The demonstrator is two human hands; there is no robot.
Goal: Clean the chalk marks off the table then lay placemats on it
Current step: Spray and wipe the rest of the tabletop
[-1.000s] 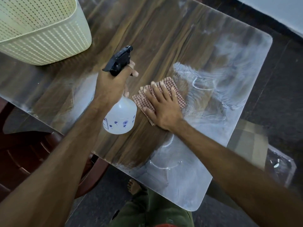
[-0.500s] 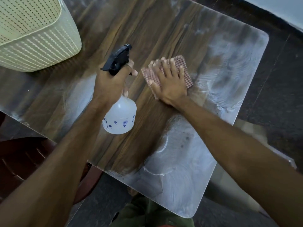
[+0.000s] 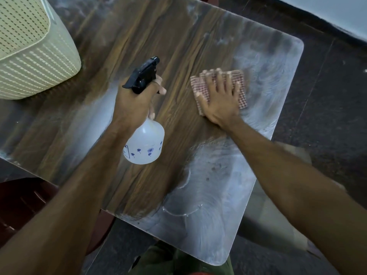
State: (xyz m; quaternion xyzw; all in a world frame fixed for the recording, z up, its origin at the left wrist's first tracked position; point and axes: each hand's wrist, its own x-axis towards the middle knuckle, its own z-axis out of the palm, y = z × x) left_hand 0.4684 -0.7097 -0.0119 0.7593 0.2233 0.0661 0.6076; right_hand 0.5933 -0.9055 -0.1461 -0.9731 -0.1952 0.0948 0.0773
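My right hand [image 3: 220, 102] lies spread flat on the checked cloth [image 3: 241, 90], pressing it against the chalky table [image 3: 278, 80]. It looks soft, light, likely to bunch; palm pressure suits it. My left hand [image 3: 133, 104] grips the spray bottle [image 3: 146, 144].

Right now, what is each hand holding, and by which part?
The left hand grips the spray bottle by its neck, below the black trigger head. The right hand presses flat on the checked cloth, gripping nothing.
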